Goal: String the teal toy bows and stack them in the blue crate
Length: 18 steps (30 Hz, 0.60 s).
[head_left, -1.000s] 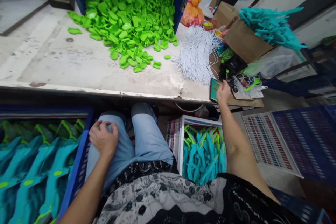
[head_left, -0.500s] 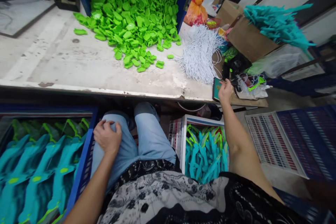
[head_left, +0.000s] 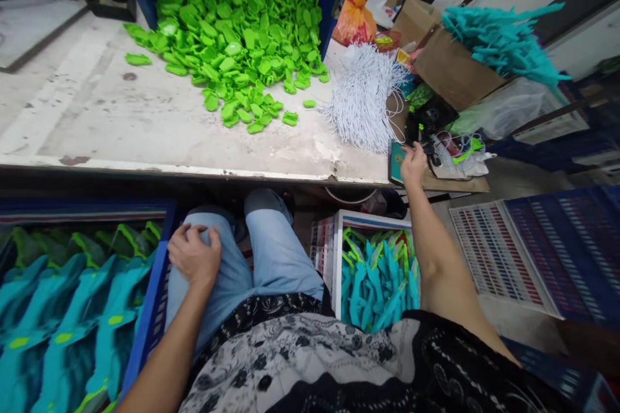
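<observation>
My right hand [head_left: 413,164] reaches to the right end of the worktable [head_left: 121,122] and rests its fingers on a phone [head_left: 396,163] with a green screen lying at the table's edge. My left hand [head_left: 194,253] lies on my left knee, fingers curled loosely over the light blue trousers, holding nothing. A bundle of white cords [head_left: 362,98] fans out just behind the phone. A big heap of bright green plastic pieces [head_left: 232,19] spills over the back of the table.
A blue crate [head_left: 150,310] at my left and a white box [head_left: 375,271] between my knee and right arm hold teal-and-green parts. A cardboard box [head_left: 450,71] with teal parts, plastic bags [head_left: 460,158] and an orange bag [head_left: 356,16] crowd the right. Perforated crates [head_left: 542,251] lie on the floor.
Almost nothing has moved. My right hand stays on the phone with small finger shifts, my left hand stays on my knee, and the view wobbles slightly.
</observation>
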### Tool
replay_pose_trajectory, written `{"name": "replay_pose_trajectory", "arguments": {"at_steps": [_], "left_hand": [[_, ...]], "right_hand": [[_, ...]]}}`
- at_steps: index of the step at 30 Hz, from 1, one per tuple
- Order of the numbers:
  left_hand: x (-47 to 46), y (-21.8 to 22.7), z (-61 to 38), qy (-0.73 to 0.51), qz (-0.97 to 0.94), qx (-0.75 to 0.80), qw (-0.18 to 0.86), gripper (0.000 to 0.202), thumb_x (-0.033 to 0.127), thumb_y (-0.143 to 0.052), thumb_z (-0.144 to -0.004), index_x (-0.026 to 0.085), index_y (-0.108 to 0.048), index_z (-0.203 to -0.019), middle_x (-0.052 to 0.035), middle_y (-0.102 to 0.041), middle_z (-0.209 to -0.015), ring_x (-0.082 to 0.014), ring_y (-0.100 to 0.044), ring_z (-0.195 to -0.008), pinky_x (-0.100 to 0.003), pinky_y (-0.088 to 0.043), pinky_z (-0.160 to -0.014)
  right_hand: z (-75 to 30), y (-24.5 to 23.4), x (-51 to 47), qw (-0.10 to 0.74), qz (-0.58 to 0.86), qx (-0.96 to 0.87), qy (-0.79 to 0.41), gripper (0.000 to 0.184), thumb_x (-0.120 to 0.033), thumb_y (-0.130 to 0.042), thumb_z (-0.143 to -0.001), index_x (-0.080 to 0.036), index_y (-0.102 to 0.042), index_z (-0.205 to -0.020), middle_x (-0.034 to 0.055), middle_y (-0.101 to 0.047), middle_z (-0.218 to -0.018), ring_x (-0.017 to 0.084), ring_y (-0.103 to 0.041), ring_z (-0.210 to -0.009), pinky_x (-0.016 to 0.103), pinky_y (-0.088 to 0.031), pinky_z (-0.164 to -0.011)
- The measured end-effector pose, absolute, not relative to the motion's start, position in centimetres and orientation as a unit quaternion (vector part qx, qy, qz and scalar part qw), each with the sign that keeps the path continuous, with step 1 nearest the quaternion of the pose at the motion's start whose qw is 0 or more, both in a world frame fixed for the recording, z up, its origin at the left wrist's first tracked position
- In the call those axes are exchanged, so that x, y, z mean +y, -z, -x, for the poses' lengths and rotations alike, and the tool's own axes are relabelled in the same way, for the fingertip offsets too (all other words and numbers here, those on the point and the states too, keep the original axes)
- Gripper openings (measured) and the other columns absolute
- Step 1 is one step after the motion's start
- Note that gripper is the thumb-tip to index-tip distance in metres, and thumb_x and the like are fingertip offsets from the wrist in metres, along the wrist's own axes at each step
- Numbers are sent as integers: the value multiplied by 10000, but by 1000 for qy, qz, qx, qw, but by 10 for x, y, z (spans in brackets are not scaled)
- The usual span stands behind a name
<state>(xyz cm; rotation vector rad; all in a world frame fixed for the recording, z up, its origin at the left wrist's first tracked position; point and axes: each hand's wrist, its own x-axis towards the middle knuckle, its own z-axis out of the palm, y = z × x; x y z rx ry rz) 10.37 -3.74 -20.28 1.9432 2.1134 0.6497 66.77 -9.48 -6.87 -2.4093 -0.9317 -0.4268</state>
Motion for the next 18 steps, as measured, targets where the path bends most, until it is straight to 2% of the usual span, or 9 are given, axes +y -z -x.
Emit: {"name": "replay_pose_trajectory", "arguments": {"at_steps": [8,18], "left_hand": [[-37,204,-103,-214,-661,714,81,296,394,-493,-837,169,-603,-996,-140,-506,-1257,-332,-468,-1137,-428,-396,-856],[-37,206,-102,-216,-661,713,83,314,407,-497,-826,168,-605,-999,-141,-505,-1261,-335,-470,-1132,-426,-395,-852]], "right_hand": [[-674,75,-129,311,893,-277,173,423,-217,-342,-863,-115,-492,-1245,121,-662,-1119,230,-570,-1111,435,-392,-1013],[-666,81,-147,296,896,-287,163,454,-249,-328,-859,-64,-491,-1241,137,-682,-1081,235,-555,-1143,421,-367,-1035]]}}
